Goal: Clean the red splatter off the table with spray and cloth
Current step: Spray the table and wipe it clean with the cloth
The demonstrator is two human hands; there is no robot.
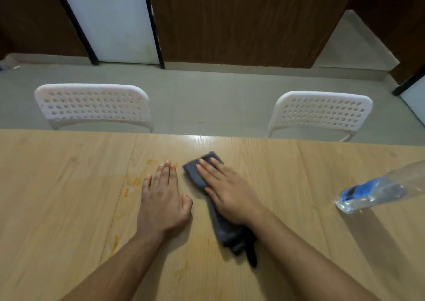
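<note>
Across from me, two white perforated plastic chairs [93, 104] [322, 114] stand at the far edge of my light wood-grain table [299, 243]. Behind them I see pale grey floor tiles [207, 98], dark brown wood-panelled walls [241, 20] and a white panel [108, 17] framed in black.

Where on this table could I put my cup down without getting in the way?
Bare wood lies between the cloth under the right hand and the spray bottle, and on the far left. Crowded: around the left hand, where orange smears remain.
</note>
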